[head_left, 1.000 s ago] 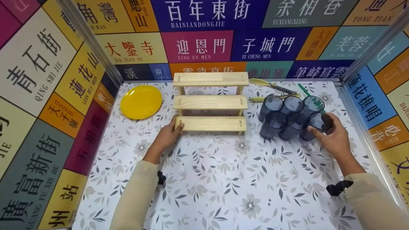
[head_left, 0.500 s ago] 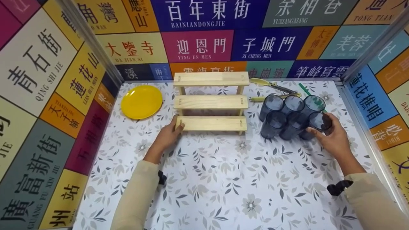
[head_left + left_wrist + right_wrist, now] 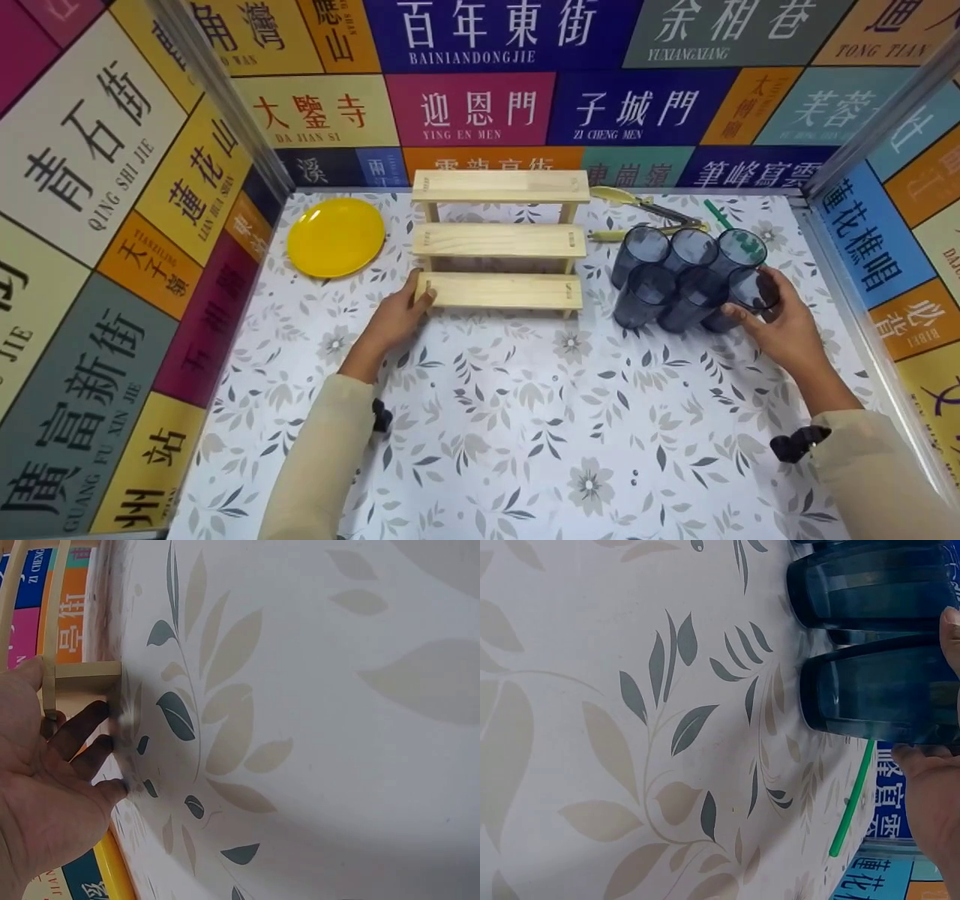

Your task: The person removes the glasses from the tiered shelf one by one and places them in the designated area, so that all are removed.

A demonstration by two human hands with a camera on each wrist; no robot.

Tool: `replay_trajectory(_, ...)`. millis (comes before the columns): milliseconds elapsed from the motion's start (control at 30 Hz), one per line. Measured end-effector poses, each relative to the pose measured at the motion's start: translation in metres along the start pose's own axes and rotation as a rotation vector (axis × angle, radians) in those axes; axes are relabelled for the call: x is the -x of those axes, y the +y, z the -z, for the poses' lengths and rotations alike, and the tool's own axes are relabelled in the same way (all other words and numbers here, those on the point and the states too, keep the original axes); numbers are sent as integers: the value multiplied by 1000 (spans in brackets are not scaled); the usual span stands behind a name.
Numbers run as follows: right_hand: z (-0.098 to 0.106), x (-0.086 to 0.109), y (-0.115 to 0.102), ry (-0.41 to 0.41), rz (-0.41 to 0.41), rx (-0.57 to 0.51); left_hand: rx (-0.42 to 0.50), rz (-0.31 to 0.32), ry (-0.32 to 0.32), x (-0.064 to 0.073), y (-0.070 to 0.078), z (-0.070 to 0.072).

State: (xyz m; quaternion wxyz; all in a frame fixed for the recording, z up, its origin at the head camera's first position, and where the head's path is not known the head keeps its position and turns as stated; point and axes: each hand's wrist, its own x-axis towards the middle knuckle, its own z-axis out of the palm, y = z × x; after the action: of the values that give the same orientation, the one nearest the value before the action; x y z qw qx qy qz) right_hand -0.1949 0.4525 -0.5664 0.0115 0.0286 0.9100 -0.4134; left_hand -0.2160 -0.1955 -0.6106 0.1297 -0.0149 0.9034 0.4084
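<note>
Head view, cup: dark blue-grey translucent tumbler (image 3: 742,298), upright, at the right front corner of a cluster of six like tumblers (image 3: 679,270) packed touching in two rows on the right of the worktop (image 3: 517,420).
Head view, right hand: right hand (image 3: 784,326) wraps the corner tumbler, thumb on its near side, fingers round the far side.
Head view, left hand: left hand (image 3: 397,315) holds the left end of the lowest step of the wooden rack (image 3: 499,236), thumb on top of the board.
Head view, rack: pale wood, three steps rising toward the back wall, centre of the worktop.
Head view, surroundings: yellow plate (image 3: 335,237) left of the rack; yellow-tipped tongs (image 3: 645,214) and a green straw (image 3: 720,217) behind the tumblers.
Left wrist view: left hand (image 3: 37,787) against the rack's leg (image 3: 82,671), fingers curled behind it; yellow plate rim (image 3: 120,870) at the lower edge.
Right wrist view: held tumbler (image 3: 877,694) seen side-on, smooth dark wall, base on the floral worktop (image 3: 630,727); a second tumbler (image 3: 870,589) just beside it; right hand (image 3: 937,802) visible only partly at the edge; green straw (image 3: 851,799) lies beyond.
Change from a second ago: both hands keep their holds; tumbler and rack stand where they stood; only the camera's framing has shifted slightly.
</note>
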Motion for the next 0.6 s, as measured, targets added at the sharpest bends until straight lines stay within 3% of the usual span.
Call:
replay_trajectory(233, 4, 3, 1, -10, -22, 7, -5, 10, -8, 0, 2, -3)
replay_trajectory(600, 7, 7, 1, -14, -13, -12, -28, -56, -22, -2, 6, 0)
